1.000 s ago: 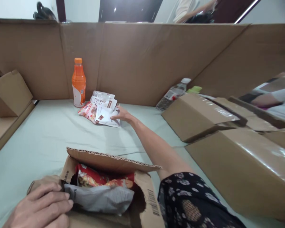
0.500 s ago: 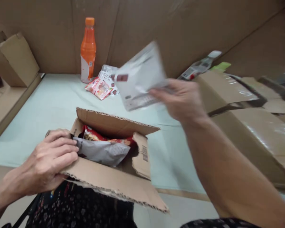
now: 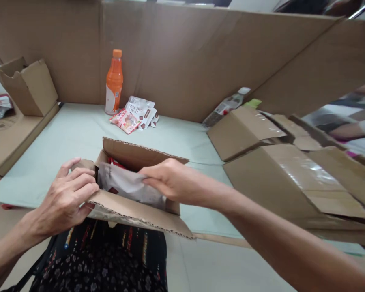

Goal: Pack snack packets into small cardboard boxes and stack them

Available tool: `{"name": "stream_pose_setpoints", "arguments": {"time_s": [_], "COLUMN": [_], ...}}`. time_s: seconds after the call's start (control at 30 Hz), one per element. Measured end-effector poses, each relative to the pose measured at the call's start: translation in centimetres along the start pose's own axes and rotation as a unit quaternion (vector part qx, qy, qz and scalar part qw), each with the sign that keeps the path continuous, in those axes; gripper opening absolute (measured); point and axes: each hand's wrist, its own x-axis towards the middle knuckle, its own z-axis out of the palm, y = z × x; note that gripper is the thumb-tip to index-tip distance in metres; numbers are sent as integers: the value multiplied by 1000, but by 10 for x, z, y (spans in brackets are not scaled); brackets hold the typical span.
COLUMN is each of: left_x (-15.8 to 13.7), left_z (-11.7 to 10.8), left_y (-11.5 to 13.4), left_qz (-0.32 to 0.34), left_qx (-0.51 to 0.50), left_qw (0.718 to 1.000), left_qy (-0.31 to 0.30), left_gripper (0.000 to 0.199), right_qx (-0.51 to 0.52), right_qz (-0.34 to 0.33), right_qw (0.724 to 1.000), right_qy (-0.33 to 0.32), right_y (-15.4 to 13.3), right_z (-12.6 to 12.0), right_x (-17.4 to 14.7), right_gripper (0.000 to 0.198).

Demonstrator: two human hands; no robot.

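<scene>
A small open cardboard box (image 3: 146,151) sits at the near edge of the table in front of me. My left hand (image 3: 74,190) grips its left end, fingers curled over the flap there. My right hand (image 3: 167,180) reaches into the right side of the box. Its thumb and fingers pinch the upper edge of a silver-white pouch (image 3: 124,182) that lies in the box. Behind the pouch shows a bit of a red packet (image 3: 116,163); the rest of it is hidden.
Further back stand an orange drink bottle (image 3: 114,83) and a pile of white pouches (image 3: 140,108) with a pink-red packet (image 3: 126,121). A clear bottle (image 3: 226,106) leans behind cardboard boxes (image 3: 261,178) on the right. Another carton (image 3: 33,87) is at left; a cardboard wall (image 3: 182,61) closes the back.
My right hand, which held a white pouch over the table, has come down into the box and grips a pouch there. My left hand stays on the box. The view has tilted up.
</scene>
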Motion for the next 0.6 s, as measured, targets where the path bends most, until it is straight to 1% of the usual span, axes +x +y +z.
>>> {"name": "stream_pose_setpoints", "arguments": {"time_s": [0.07,0.13,0.17,0.23,0.3,0.33,0.37,0.4,0.43,0.47,0.5,0.53,0.57,0.6], "left_x": [0,0,0,0,-1,-1,-2,-4,-6,-9,-12,-16,-19,-22], "left_z": [1,1,1,1,2,2,3,3,3,4,4,5,7,9], "left_y": [0,-1,-2,-3,-4,-4,-5,-5,-5,-6,-6,-7,-7,-7], "left_qz": [1,3,5,10,8,7,5,1,-5,-17,-36,-60,-87,-113], "left_qx": [4,9,9,2,-9,-9,-4,5,17,27,31,26,12,-9], "left_qw": [1000,1000,1000,1000,1000,1000,1000,999,997,994,990,986,981,978], "left_qy": [6,10,8,7,11,19,30,48,72,101,132,156,170,173], "left_gripper": [16,15,14,15,16,16,17,18,21,26,33,42,52,60], "right_qx": [-22,-18,-17,-30,-44,-49,-52,-50,-48,-48,-53,-68,-92,-122], "right_qz": [5,6,16,35,32,24,16,9,4,-3,-11,-16,-14,-6], "right_qw": [1000,1000,1000,996,988,986,987,990,996,999,996,985,968,950], "right_qy": [-15,-8,-17,-74,-142,-157,-154,-129,-81,-12,72,159,235,286], "right_y": [-9,-14,-15,-12,-8,-7,-6,-7,-7,-8,-8,-6,-2,4], "right_z": [6,12,15,20,24,25,24,22,19,14,9,3,-2,-6], "right_x": [11,17,20,23,24,23,20,16,10,5,-1,-5,-8,-8], "right_gripper": [27,31,32,31,30,30,28,26,24,23,22,21,22,23]}}
